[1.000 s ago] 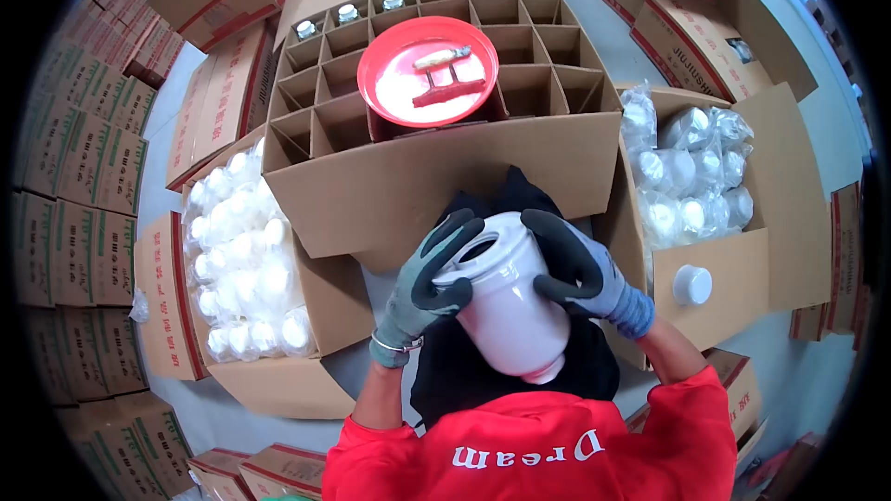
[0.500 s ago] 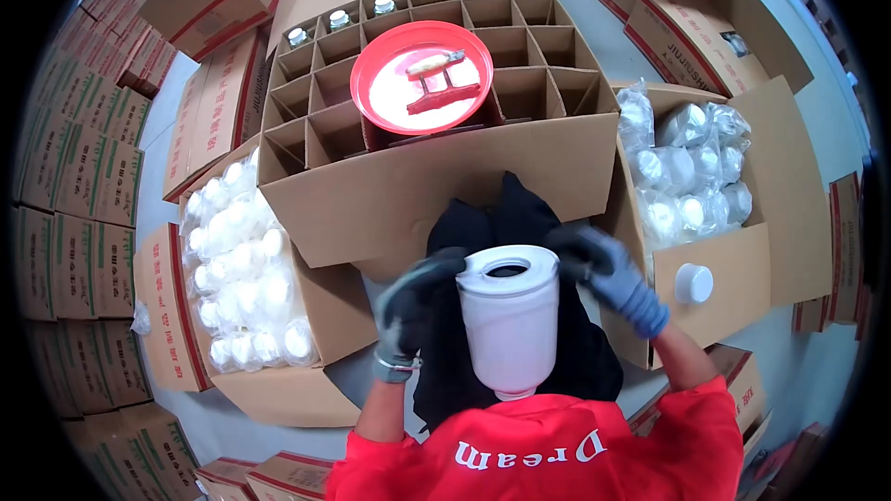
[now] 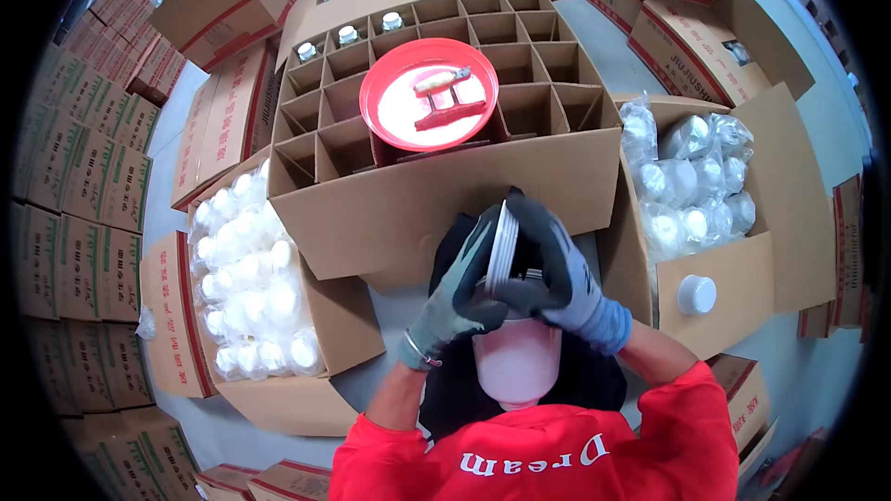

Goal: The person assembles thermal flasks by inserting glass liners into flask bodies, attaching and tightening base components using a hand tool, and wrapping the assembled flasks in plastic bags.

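"Lid [image 3: 502, 246] on the head camera: where?"

"I see it tilted on edge by the top of the white jar [image 3: 518, 364], near the divided carton [image 3: 445, 213]'s near edge."

"Hands?"

"Left hand [image 3: 461, 292] and right hand [image 3: 557, 269] both clamped on it."

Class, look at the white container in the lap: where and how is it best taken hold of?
The white container is probably best gripped round its smooth, wide body, coming from the left and right sides together: both flanks show uncovered, whereas the hands block the far end from view and the near end narrows beside the red top.
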The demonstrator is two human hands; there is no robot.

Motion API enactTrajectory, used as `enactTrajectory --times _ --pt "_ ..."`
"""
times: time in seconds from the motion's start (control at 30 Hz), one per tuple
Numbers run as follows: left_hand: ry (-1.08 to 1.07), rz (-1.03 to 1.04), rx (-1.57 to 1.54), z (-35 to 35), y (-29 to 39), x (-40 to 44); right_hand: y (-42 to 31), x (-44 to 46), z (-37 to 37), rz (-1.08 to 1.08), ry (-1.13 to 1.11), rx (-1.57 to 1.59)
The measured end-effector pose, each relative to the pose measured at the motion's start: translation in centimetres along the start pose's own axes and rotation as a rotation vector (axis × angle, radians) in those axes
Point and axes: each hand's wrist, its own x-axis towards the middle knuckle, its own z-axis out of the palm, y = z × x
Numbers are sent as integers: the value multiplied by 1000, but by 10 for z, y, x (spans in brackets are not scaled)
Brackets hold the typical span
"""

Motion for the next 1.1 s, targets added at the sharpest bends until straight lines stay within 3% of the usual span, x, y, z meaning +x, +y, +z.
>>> enactTrajectory --times 0.07,0.1,0.17,0.2,0.3,0.33,0.43,0.53,0.57,0.6,0.63,0.7,0.73,0.8,0.83,0.9,0.93,1.03,1.07,1.1 --pt "66 -182 -131 -3 0 9 15 13 6 145 129 369" --pt "133 -144 -98 -3 1 16 18 20 3 142 59 335" --pt "263 -301 -436 -13 -5 25 25 31 -13 145 -82 267" --pt "353 -417 -678 -15 4 27 29 37 -24 -120 -155 -133" --pt "352 -385 -1110 -19 -2 31 25 45 -40 -399 -328 -580" --pt "388 -408 -1142 -13 2 33 25 48 -35 -347 -379 -553" --pt "460 -278 -772 -2 12 35 42 45 -28 -268 -309 -516" --pt "438 -171 -398 14 15 35 28 45 -27 142 -180 -393" --pt "420 -121 -237 18 18 37 32 41 -27 193 -126 -127" --pt "355 215 277 18 7 42 42 37 -26 237 -70 139" --pt "122 418 742 12 23 53 57 33 -27 275 -14 404" --pt "34 741 1045 12 24 69 90 30 -54 379 -26 551" --pt "-4 703 1082 9 19 72 107 28 -68 433 -27 623" --pt "-64 625 1159 0 -2 77 104 65 -102 40 -67 -160" --pt "-20 518 1035 1 -11 80 106 93 -117 -290 -63 -742" --pt "64 307 772 6 -26 83 100 136 -126 295 153 -676" --pt "161 313 678 3 -27 85 118 154 -134 340 120 -810" --pt "411 232 231 -10 -39 82 155 201 -142 481 -229 -1304" --pt "443 216 215 -11 -47 80 140 231 -130 618 -399 -1497" --pt "416 181 102 -6 -62 77 157 250 -128 397 -270 -1524"
